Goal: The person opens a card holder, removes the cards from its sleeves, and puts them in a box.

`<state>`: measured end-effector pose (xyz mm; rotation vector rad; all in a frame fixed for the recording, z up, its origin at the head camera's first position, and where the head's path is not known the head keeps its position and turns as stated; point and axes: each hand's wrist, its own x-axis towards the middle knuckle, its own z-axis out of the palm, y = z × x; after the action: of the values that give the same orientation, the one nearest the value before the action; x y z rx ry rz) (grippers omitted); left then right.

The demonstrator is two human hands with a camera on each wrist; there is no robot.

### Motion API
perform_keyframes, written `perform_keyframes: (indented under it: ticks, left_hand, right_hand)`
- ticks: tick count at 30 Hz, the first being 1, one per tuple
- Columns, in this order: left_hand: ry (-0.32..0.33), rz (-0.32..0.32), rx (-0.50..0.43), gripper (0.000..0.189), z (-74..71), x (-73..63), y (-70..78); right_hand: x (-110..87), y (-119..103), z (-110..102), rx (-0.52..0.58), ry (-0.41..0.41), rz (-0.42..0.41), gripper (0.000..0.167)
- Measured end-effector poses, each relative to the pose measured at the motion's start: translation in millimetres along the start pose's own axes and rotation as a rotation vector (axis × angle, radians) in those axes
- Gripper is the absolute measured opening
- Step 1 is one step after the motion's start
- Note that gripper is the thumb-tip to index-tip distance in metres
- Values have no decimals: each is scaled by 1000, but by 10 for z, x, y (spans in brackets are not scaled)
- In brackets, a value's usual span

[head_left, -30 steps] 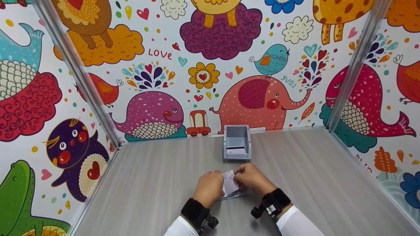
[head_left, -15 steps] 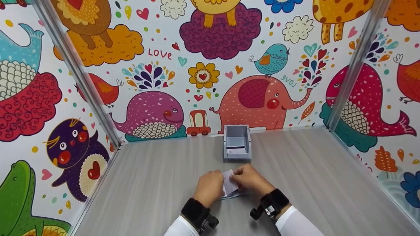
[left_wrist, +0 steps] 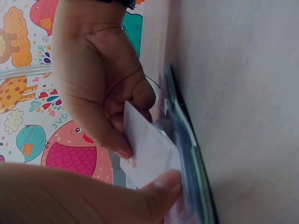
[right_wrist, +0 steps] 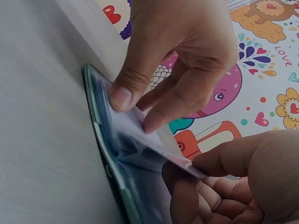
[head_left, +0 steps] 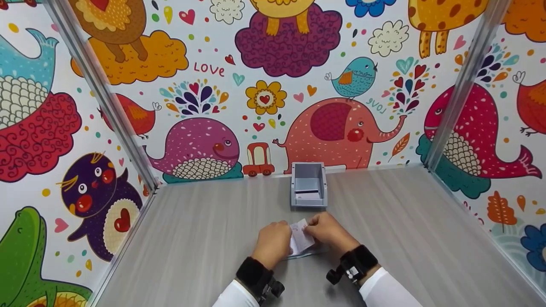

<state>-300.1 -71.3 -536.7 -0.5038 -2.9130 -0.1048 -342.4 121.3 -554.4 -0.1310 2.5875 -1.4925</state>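
Seen from my remote post, the left hand (head_left: 274,242) pinches a clear-sleeved card holder (left_wrist: 190,158) at the bench (head_left: 192,238), thumb against a white card (left_wrist: 149,144). Beyond the hands, a grey bin (head_left: 309,175) holds more cards (head_left: 308,196). The right hand (head_left: 327,229), its fingers pinching the white card's corner, partly blocks my head view.

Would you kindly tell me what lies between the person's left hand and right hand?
The head and left wrist views show a pale card between the left hand and the right hand, with a green-edged booklet beneath it.
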Motion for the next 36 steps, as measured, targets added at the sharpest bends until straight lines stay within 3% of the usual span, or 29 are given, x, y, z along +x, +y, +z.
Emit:
perform_keyframes:
  ticks: [4,9,23,28,36]
  left_hand:
    - [-14,-1,-1,37,-2,11,-1]
    - [-38,-8,5,36,-7,18,-8]
    - [-28,3,-9,34,-1,-4,5]
    - [-25,5,-9,35,2,4,10]
    - [-26,0,-17,36,-15,9,-4]
  right_hand:
    - [2,-74,-102,-90,26,6,20]
    - [-15,-168,-218,-150,79,11,9]
    - [51,-200,-294,-186,305,-102,13]
    - [87,-256,-330,-300,354,-121,13]
    - [232,-400,-389,-530,453,-281,13]
